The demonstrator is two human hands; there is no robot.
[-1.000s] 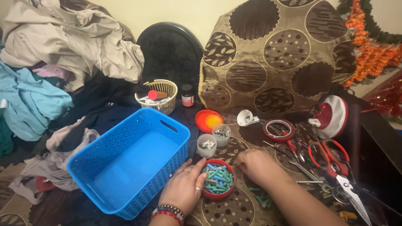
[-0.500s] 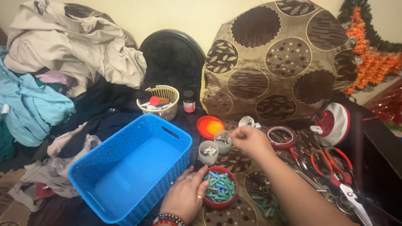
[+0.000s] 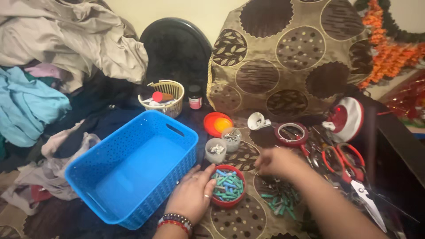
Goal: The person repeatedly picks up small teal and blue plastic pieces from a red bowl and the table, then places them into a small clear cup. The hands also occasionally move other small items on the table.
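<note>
My left hand [image 3: 191, 195] rests against the left side of a small red bowl [image 3: 228, 186] filled with green and blue wall plugs, fingers curled on its rim. My right hand [image 3: 278, 162] hovers, blurred, just right of the bowl above a loose pile of green plugs and screws [image 3: 279, 198] on the patterned cloth; whether it pinches anything cannot be made out. Two small clear cups of screws [image 3: 216, 150] [image 3: 231, 137] stand behind the bowl.
An empty blue plastic basket [image 3: 133, 169] sits at left. Behind are an orange lid [image 3: 218, 124], a small wicker basket [image 3: 163, 98], a dark jar [image 3: 195, 97] and heaped clothes [image 3: 53, 62]. Red-handled scissors [image 3: 343, 163], a tape roll [image 3: 291, 134] and tools lie at right.
My right hand drew back from the screw cups toward me and down to the loose pile beside the red bowl. My left hand stayed on the bowl.
</note>
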